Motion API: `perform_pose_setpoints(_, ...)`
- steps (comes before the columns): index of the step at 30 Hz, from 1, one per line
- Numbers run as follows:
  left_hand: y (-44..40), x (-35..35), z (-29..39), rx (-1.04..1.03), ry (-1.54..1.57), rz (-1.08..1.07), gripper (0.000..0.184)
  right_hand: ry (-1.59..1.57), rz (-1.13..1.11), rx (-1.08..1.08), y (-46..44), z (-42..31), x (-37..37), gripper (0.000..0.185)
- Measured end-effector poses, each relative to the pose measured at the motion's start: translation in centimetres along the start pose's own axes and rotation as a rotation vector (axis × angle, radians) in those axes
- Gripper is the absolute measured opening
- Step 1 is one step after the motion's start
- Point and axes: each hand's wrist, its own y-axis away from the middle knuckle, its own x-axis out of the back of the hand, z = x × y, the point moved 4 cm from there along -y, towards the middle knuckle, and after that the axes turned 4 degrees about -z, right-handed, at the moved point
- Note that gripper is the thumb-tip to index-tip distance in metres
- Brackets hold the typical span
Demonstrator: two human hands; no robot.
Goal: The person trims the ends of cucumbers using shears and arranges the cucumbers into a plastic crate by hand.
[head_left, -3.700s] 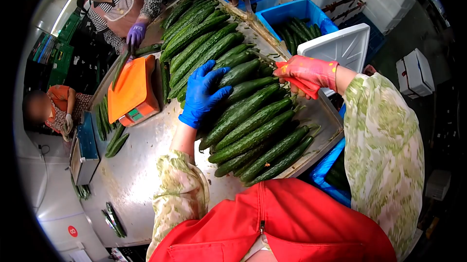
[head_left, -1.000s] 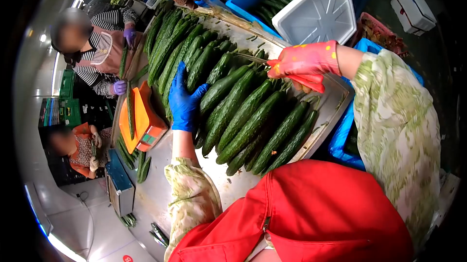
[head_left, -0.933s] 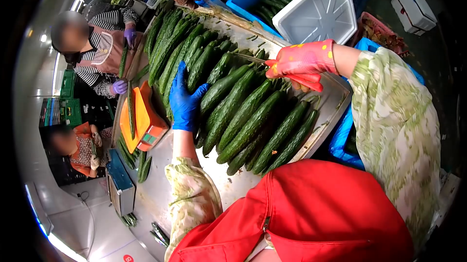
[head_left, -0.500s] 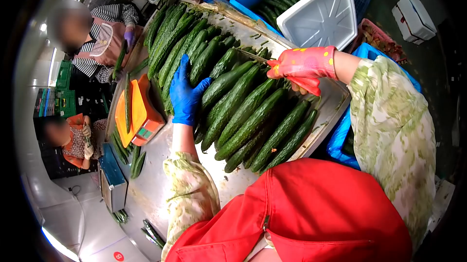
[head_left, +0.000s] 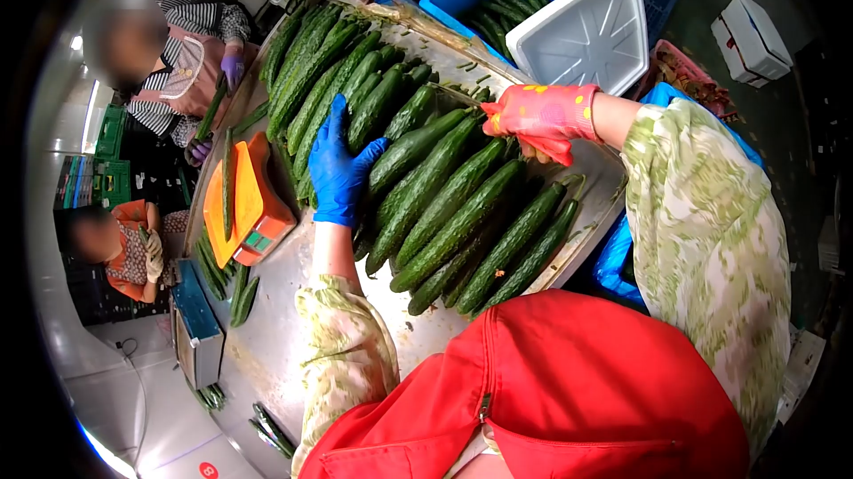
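Observation:
A long heap of cucumbers (head_left: 462, 203) lies side by side across the metal table. My left hand (head_left: 340, 172), in a blue glove, rests on the cucumbers with its fingers extended and thumb apart, holding nothing. Over the stem ends, my right hand (head_left: 544, 119) wears a red glove with yellow dots, and some bare fingertips show beneath it. It is closed on a thin-bladed knife (head_left: 459, 95), whose blade points left along the cucumber ends; the handle is hidden in the glove.
An orange scale (head_left: 251, 203) bears one cucumber. Blue-lined bins (head_left: 444, 3) and a white foam lid (head_left: 582, 30) stand beyond the table's right edge. Across the table, one person (head_left: 191, 61) holds a cucumber; another person (head_left: 133, 252) stands further left.
The view has shifted slightly. My right hand and the knife have moved a little left; my left hand stays in place. The nearer person's second gloved hand now shows at their cucumber.

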Motion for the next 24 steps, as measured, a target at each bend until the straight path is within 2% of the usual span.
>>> perform_pose_setpoints(2, 0.0, 0.0, 0.1, -0.003, 0.007, 0.004, 0.093, 0.007, 0.068, 0.023, 1.0, -0.3, 0.0, 0.036)
perform_pose_setpoints(3, 0.0, 0.0, 0.1, -0.004, 0.009, 0.007, 0.093, -0.057, 0.091, -0.043, 0.8, 0.8, 0.4, 0.033)
perform_pose_setpoints(7, 0.0, 0.0, 0.0, 0.02, -0.012, -0.005, 0.092, -0.113, -0.078, -0.073, 2.7, 1.8, 2.6, 0.032)
perform_pose_setpoints(11, -0.2, 0.3, 0.7, 0.037, -0.02, -0.018, 0.093, 0.048, -0.124, -0.23, 4.3, 0.1, 3.6, 0.04)
perform_pose_setpoints(15, -0.2, 0.3, 0.8, 0.028, 0.016, -0.012, 0.092, 0.183, -0.15, -0.236, 3.2, -1.0, 4.3, 0.046)
perform_pose_setpoints(19, -0.2, 0.3, 0.9, 0.04, 0.014, -0.012, 0.092, 0.283, -0.166, -0.211, 2.2, -1.6, 4.4, 0.043)
perform_pose_setpoints(24, -0.3, 0.2, 0.8, 0.05, 0.021, -0.017, 0.093, 0.264, -0.144, -0.194, 1.7, -1.6, 3.7, 0.036)
